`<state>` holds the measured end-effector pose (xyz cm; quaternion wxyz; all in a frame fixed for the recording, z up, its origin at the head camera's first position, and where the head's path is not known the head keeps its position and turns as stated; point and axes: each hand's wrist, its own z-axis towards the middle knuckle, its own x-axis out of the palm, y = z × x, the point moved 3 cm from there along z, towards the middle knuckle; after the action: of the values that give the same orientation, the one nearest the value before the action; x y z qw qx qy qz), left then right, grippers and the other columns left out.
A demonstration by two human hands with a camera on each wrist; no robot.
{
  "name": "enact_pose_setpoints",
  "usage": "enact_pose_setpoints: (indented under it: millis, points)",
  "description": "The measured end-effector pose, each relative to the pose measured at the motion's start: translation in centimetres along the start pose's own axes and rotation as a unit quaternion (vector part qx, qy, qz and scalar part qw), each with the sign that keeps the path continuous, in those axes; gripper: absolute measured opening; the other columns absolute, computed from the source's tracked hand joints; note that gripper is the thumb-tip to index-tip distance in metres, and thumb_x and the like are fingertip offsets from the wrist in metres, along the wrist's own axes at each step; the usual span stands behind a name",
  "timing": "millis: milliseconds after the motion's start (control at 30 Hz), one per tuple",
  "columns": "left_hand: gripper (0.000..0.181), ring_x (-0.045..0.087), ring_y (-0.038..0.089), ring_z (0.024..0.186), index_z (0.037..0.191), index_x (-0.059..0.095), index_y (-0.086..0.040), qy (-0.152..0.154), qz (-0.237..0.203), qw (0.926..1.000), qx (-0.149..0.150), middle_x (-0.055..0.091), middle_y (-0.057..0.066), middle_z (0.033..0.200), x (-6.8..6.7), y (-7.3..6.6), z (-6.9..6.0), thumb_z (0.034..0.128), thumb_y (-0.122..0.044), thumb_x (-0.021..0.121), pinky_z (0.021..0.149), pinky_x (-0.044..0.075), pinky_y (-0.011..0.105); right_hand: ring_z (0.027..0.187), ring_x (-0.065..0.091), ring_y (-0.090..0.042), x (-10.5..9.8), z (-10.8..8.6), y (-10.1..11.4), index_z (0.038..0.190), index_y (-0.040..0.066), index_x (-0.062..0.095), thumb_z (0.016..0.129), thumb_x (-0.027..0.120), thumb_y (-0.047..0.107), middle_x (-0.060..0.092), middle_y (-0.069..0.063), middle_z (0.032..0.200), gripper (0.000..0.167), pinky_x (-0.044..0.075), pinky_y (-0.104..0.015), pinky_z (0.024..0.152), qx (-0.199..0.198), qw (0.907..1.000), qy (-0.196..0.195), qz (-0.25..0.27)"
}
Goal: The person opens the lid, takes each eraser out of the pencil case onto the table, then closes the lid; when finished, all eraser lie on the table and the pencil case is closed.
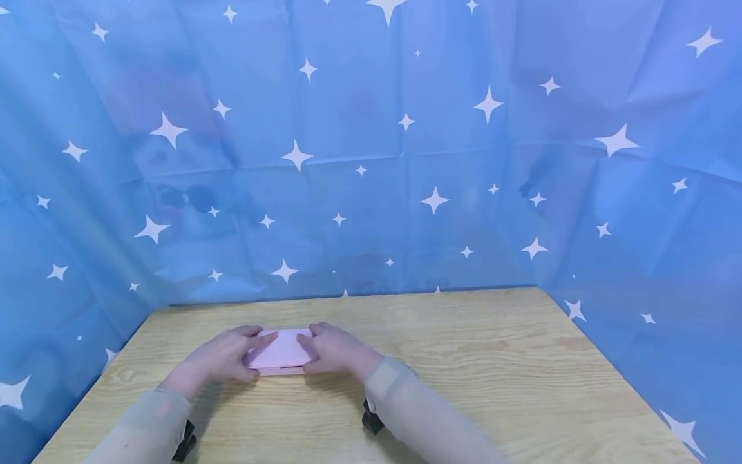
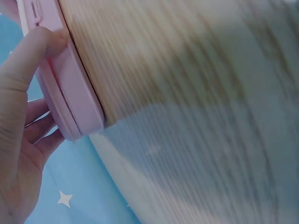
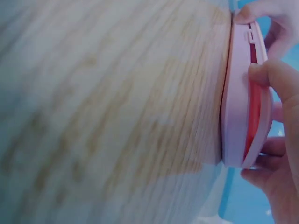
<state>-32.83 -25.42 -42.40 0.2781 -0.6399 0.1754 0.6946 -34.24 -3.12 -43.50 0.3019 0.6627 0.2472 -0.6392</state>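
Note:
A pink lidded box (image 1: 282,351) lies on the table, with a hand at each end. My left hand (image 1: 225,356) grips its left end, the thumb on the front side and the other fingers around the end. At the right end my right hand (image 1: 337,351) holds the lid's edge, thumb at the front. In the right wrist view the lid (image 3: 264,126) stands slightly raised from the base (image 3: 235,107), and a red strip (image 3: 254,109) shows in the gap. A small clasp (image 3: 251,36) sits mid-front. The contents are hidden.
The wood-grain table (image 1: 493,367) extends to the right of the box and in front of it. A blue curtain with white stars (image 1: 371,161) hangs behind the table and along both sides. Dark straps (image 1: 371,419) show at the wrists.

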Motion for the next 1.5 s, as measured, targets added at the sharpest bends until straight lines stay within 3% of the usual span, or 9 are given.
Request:
enact_pose_setpoints:
  millis: [400, 567, 700, 867, 1033, 1233, 1300, 1433, 1500]
  points:
    - [0.082, 0.051, 0.043, 0.122, 0.139, 0.055, -0.014, -0.035, -0.007, 0.9990, -0.027, 0.052, 0.024, 0.136, 0.5, 0.3, -0.9, 0.0641, -0.035, 0.082, 0.099, 0.035, 0.067, 0.138, 0.037, -0.026, 0.1, 0.1, -0.6, 0.148, 0.022, 0.043, 0.093, 0.058, 0.048, 0.039, -0.013, 0.151, 0.063, 0.029, -0.035, 0.113, 0.013, 0.9973, -0.009, 0.071]
    - [0.094, 0.052, 0.036, 0.123, 0.148, 0.043, -0.017, -0.076, 0.020, 0.9965, -0.029, 0.056, 0.016, 0.135, 0.8, 0.7, -1.5, 0.0661, -0.043, 0.083, 0.103, 0.025, 0.071, 0.134, 0.042, -0.024, -0.1, 0.2, -1.3, 0.143, 0.014, 0.050, 0.094, 0.057, 0.041, 0.048, -0.011, 0.145, 0.056, 0.032, -0.033, 0.111, 0.022, 0.9826, -0.043, 0.179]
    - [0.111, 0.048, 0.035, 0.127, 0.156, 0.023, -0.027, -0.099, 0.036, 0.9938, -0.033, 0.048, 0.014, 0.143, 0.5, 0.9, -2.0, 0.0656, -0.049, 0.084, 0.106, 0.020, 0.069, 0.127, 0.050, -0.022, -0.3, 0.4, -2.2, 0.138, 0.013, 0.056, 0.095, 0.057, 0.040, 0.058, -0.005, 0.135, 0.051, 0.038, -0.033, 0.107, 0.042, 0.9570, -0.074, 0.277]
    - [0.120, 0.035, 0.039, 0.135, 0.156, 0.019, -0.028, -0.127, 0.051, 0.9896, -0.044, 0.028, 0.015, 0.155, -0.2, 1.1, -2.3, 0.0606, -0.055, 0.085, 0.105, 0.016, 0.073, 0.124, 0.052, -0.023, -0.4, 0.7, -3.1, 0.135, 0.014, 0.058, 0.099, 0.052, 0.043, 0.059, -0.005, 0.133, 0.047, 0.042, -0.039, 0.103, 0.073, 0.9205, -0.109, 0.368]
    - [0.125, 0.031, 0.049, 0.134, 0.156, 0.020, -0.022, -0.145, 0.057, 0.9843, -0.082, 0.005, 0.014, 0.161, -0.3, 1.4, -2.7, 0.0564, -0.063, 0.084, 0.103, 0.014, 0.076, 0.118, 0.055, -0.025, -0.3, 0.9, -3.8, 0.136, 0.010, 0.056, 0.102, 0.047, 0.041, 0.060, -0.009, 0.129, 0.046, 0.045, -0.042, 0.100, 0.112, 0.8649, -0.168, 0.459]
    - [0.136, 0.017, 0.048, 0.140, 0.157, 0.003, -0.016, -0.121, 0.018, 0.9821, -0.143, 0.006, 0.018, 0.160, 0.0, 1.9, -3.1, 0.0575, -0.071, 0.079, 0.100, 0.010, 0.079, 0.127, 0.049, -0.033, -0.2, 1.2, -4.2, 0.140, 0.000, 0.047, 0.105, 0.040, 0.038, 0.052, -0.019, 0.138, 0.052, 0.044, -0.045, 0.102, 0.155, 0.7940, -0.204, 0.551]
    - [0.139, 0.015, 0.047, 0.141, 0.157, 0.000, -0.014, -0.110, -0.001, 0.9810, -0.160, 0.008, 0.020, 0.160, 0.1, 2.2, -3.0, 0.0572, -0.073, 0.077, 0.100, 0.008, 0.079, 0.127, 0.049, -0.034, -0.1, 1.2, -4.2, 0.141, -0.002, 0.044, 0.105, 0.038, 0.036, 0.050, -0.021, 0.139, 0.053, 0.044, -0.045, 0.102, 0.169, 0.7804, -0.212, 0.563]
    - [0.143, 0.012, 0.049, 0.141, 0.156, -0.004, -0.012, -0.090, -0.053, 0.9777, -0.182, 0.015, 0.026, 0.157, 0.2, 2.8, -2.8, 0.0556, -0.073, 0.078, 0.102, 0.005, 0.078, 0.128, 0.047, -0.034, 0.2, 1.3, -4.4, 0.143, -0.003, 0.042, 0.106, 0.038, 0.031, 0.048, -0.021, 0.141, 0.050, 0.042, -0.044, 0.104, 0.187, 0.7776, -0.226, 0.556]
    - [0.146, 0.011, 0.050, 0.140, 0.156, -0.006, -0.012, -0.087, -0.085, 0.9750, -0.186, 0.018, 0.029, 0.155, 0.2, 3.0, -2.6, 0.0543, -0.068, 0.082, 0.102, 0.003, 0.077, 0.129, 0.047, -0.034, 0.5, 1.1, -4.3, 0.144, -0.001, 0.041, 0.106, 0.039, 0.028, 0.046, -0.020, 0.143, 0.048, 0.041, -0.044, 0.104, 0.185, 0.7658, -0.223, 0.574]
